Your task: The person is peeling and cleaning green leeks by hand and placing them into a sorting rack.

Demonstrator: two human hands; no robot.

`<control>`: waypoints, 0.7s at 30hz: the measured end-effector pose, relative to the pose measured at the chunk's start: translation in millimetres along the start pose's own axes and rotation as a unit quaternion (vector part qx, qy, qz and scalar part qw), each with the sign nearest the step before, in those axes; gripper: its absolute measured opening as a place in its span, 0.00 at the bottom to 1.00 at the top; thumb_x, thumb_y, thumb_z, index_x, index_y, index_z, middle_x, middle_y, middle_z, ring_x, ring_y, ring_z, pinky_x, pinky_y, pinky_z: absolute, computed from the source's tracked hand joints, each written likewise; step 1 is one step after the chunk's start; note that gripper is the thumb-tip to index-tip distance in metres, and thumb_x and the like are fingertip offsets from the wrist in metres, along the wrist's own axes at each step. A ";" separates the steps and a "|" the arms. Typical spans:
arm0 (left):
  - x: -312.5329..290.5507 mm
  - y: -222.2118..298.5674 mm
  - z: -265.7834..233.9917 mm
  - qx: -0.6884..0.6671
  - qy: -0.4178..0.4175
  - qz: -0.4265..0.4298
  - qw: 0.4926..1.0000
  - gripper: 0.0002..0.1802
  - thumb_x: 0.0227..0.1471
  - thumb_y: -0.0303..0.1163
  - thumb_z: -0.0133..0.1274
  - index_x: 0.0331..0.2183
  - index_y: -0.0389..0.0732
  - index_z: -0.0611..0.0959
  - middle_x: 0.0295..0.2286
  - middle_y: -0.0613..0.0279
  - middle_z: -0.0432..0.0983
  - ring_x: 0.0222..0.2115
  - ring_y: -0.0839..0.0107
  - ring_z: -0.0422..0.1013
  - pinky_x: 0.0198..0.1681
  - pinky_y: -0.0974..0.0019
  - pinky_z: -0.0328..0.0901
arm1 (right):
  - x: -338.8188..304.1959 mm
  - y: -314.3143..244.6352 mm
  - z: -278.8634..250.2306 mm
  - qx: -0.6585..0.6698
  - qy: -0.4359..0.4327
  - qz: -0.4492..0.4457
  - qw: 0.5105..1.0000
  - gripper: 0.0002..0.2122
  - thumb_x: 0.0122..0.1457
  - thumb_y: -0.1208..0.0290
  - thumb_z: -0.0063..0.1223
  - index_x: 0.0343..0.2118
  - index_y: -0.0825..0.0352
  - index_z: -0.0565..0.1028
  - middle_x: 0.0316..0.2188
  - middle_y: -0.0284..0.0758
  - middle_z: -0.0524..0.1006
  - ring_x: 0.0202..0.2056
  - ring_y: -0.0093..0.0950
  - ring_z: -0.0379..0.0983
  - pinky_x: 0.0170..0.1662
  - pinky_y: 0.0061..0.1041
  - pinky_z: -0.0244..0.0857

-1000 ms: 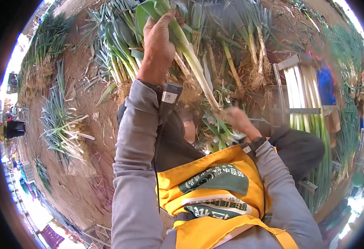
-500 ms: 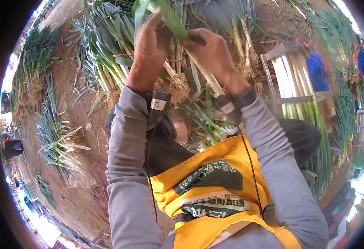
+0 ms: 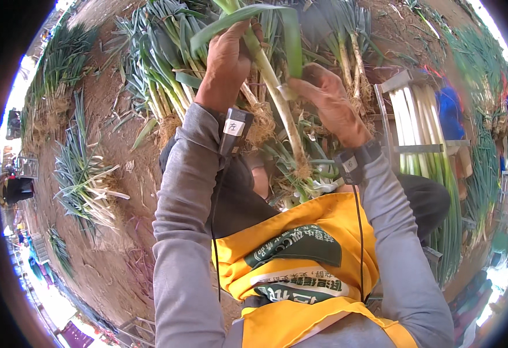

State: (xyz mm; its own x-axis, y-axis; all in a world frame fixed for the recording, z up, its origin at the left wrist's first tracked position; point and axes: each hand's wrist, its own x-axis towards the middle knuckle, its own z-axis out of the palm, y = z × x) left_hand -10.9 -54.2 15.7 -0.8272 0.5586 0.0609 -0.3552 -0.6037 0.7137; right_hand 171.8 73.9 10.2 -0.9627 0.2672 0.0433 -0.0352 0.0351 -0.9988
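Observation:
A long leek (image 3: 281,110) slants down in front of me, roots toward my lap. Its upper stalk is in the closed grip of my left hand (image 3: 226,66). A broad green leaf (image 3: 292,40) arches off that stalk. The lower, pale end of this leaf is pinched by my right hand (image 3: 326,101), just right of the stalk. Beneath the leek's roots lies a heap of stripped leaves (image 3: 317,185) between my legs.
Rooted leeks lie ahead in a bundle (image 3: 155,69), and a smaller pile (image 3: 88,185) is at left. At right, a metal rack (image 3: 419,148) holds cleaned white-stemmed leeks (image 3: 407,116). Beside them is a blue item (image 3: 450,113). More leeks (image 3: 54,81) stand far left.
My right hand has moved down and right, drawing the leaf away from the stalk. The leek now shows more pale stem and its roots. The whole view has shifted slightly.

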 end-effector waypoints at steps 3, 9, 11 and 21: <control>2.5 4.6 -6.9 -0.031 0.000 0.033 0.999 0.12 0.62 0.27 0.53 0.47 0.38 0.75 0.40 0.59 0.75 0.38 0.67 0.72 0.43 0.60 0.69 | -13.8 20.7 -11.6 -0.036 -0.010 0.043 0.998 0.14 0.59 0.64 0.60 0.41 0.71 0.78 0.32 0.33 0.79 0.34 0.21 0.72 0.38 0.25 0.66; -6.6 27.1 -3.8 0.106 0.069 0.095 0.987 0.12 0.61 0.28 0.54 0.47 0.43 0.76 0.31 0.63 0.74 0.30 0.67 0.71 0.32 0.62 0.68 | -78.3 119.5 -16.2 -0.290 -0.080 0.170 0.939 0.13 0.57 0.62 0.58 0.35 0.68 0.73 0.32 0.41 0.78 0.36 0.34 0.75 0.40 0.37 0.68; 2.8 20.1 1.7 0.121 0.040 0.100 0.987 0.13 0.61 0.31 0.55 0.47 0.43 0.76 0.32 0.65 0.74 0.30 0.68 0.71 0.33 0.63 0.68 | -128.7 206.6 -34.3 -0.474 -0.140 0.217 0.842 0.16 0.52 0.60 0.60 0.38 0.66 0.72 0.35 0.50 0.77 0.42 0.50 0.75 0.43 0.44 0.68; -14.0 10.5 21.9 -0.024 0.033 0.026 0.999 0.17 0.62 0.37 0.55 0.47 0.35 0.76 0.38 0.61 0.75 0.40 0.63 0.75 0.44 0.59 0.71 | 1.7 9.9 -4.9 -0.149 0.058 0.021 0.987 0.17 0.64 0.61 0.56 0.49 0.70 0.78 0.43 0.40 0.81 0.42 0.27 0.77 0.45 0.29 0.70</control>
State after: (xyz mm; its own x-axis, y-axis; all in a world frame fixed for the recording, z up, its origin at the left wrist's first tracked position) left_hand 6.5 -55.9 37.6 -0.8712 0.4885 0.0492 -0.3306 -0.6577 0.6769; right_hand 171.2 79.4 0.5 -0.9236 0.3826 0.0223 0.1011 0.2992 -0.9488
